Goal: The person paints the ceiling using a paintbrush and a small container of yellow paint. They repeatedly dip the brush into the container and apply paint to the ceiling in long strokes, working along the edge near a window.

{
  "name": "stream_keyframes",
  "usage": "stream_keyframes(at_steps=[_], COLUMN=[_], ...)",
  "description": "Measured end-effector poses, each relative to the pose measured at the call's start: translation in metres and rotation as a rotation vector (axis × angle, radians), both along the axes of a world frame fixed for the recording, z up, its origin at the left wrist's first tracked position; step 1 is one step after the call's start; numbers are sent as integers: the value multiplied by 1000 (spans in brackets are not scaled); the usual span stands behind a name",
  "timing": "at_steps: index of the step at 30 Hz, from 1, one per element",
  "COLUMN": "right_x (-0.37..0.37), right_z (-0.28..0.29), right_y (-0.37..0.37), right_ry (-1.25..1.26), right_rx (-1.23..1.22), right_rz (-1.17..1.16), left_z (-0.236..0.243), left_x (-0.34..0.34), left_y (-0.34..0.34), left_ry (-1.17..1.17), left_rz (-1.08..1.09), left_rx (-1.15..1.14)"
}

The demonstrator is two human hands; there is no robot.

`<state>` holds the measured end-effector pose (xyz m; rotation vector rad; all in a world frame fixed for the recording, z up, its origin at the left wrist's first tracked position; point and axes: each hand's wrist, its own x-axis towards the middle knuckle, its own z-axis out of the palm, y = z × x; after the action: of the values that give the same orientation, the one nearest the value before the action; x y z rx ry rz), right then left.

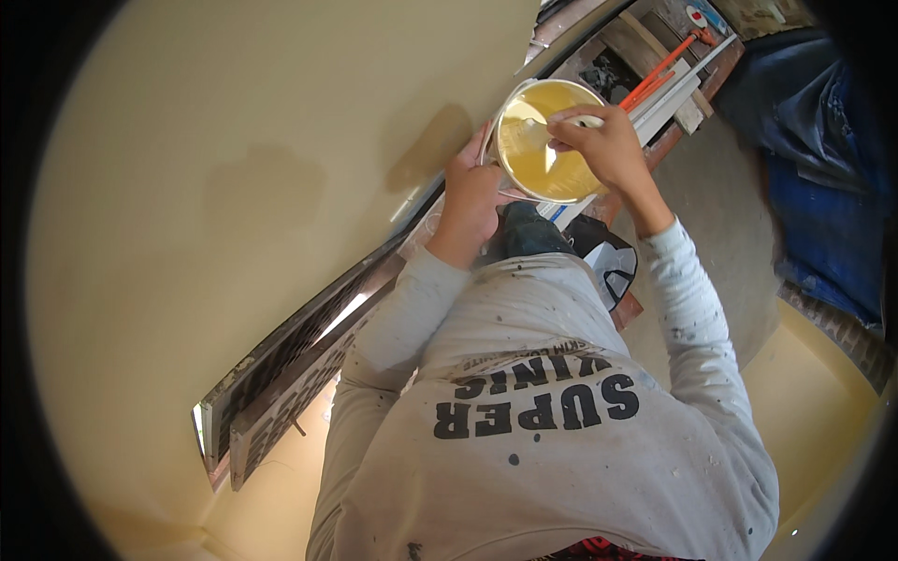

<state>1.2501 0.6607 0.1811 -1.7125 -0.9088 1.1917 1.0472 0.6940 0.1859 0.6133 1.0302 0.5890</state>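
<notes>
My left hand [470,198] grips the side of a white bucket [516,187], which holds yellow paint, and is closed on it. My right hand [605,148] reaches over the bucket with fingers closed round the pale handle of a tool, perhaps a brush [533,131], whose lower end is partly inside the bucket and hard to make out. My pale, paint-spotted sleeves and shirt fill the lower middle of the view, with a dark trouser leg below the bucket.
A cream wall [215,112] fills the left, with dark slatted frames [281,393] along its lower edge. Orange and white poles [655,84] lie beyond the bucket. A black-and-white bag [613,271] sits below it. Blue sheeting [814,224] covers the right side beside grey floor [720,234].
</notes>
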Motion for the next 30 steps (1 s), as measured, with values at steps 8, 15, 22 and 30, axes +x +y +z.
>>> stream_keyframes(at_steps=[8, 15, 22, 30], right_x=[0, 47, 61, 33], right_z=[48, 19, 74, 186], right_y=[-47, -98, -86, -1], right_ry=[514, 325, 511, 834], right_rx=[75, 80, 465, 1166], right_rz=[-420, -368, -427, -391], left_z=[-7, -17, -50, -78], left_x=[-18, -56, -108, -118], left_y=[4, 2, -13, 9], left_ry=[-85, -75, -112, 7], left_rz=[17, 48, 142, 139], left_rx=[29, 62, 133, -2])
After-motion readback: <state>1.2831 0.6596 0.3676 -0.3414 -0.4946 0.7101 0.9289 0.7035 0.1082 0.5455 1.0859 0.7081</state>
